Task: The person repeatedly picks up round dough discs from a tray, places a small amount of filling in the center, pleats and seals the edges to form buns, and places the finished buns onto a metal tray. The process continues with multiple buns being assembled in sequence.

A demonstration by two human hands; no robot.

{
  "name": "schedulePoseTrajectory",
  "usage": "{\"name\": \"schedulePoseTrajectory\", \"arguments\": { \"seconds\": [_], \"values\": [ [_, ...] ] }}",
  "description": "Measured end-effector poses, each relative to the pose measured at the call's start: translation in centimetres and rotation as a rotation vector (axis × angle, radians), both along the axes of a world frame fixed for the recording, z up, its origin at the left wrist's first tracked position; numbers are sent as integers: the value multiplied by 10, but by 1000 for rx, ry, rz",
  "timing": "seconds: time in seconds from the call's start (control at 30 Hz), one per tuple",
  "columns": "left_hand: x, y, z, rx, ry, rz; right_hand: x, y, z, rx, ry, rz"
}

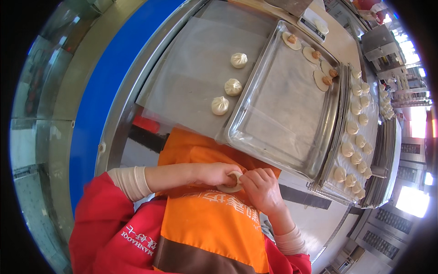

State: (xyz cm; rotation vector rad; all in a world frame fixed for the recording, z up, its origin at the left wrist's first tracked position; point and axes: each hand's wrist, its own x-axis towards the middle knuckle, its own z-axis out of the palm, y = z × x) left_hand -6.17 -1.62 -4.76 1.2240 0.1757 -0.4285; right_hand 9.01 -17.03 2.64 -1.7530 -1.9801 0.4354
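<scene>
Close to my orange apron [191, 222], both hands hold a round dough wrapper with filling [232, 186]. My left hand [213, 174] supports the wrapper from the left. The fingers of my right hand [261, 188] pinch its right edge; part of the rim is hidden behind them. Brown filling shows in the wrapper's opening. Beyond my hands, three pleated buns [233, 87] sit on a translucent sheet [195, 72]. To their right is a shallow metal tray [284, 102]. Several flat dough rounds topped with filling [321, 80] lie at its far end.
Right of the metal tray, several pleated buns [352, 127] rest on a lined tray. A stack of trays [383, 164] stands farther right. Behind the metal tray is a kitchen scale [313, 25]. A metal table edge [137, 78] curves along the left. Another person's hand shows at the top right.
</scene>
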Motion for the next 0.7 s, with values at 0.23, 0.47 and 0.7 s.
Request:
{"name": "schedulePoseTrajectory", "arguments": {
  "seconds": [0.23, 0.47, 0.7],
  "values": [
    [10, -3, 17, 249, -117, 259, 1, 3, -17, 13, 233, -283],
    [-1, -26, 14, 304, -243, 467, -4, 1, -14, -6, 447, -404],
    [4, 2, 15, 279, -158, 155, 2, 9, -4, 73, 131, -113]
  ]
}}
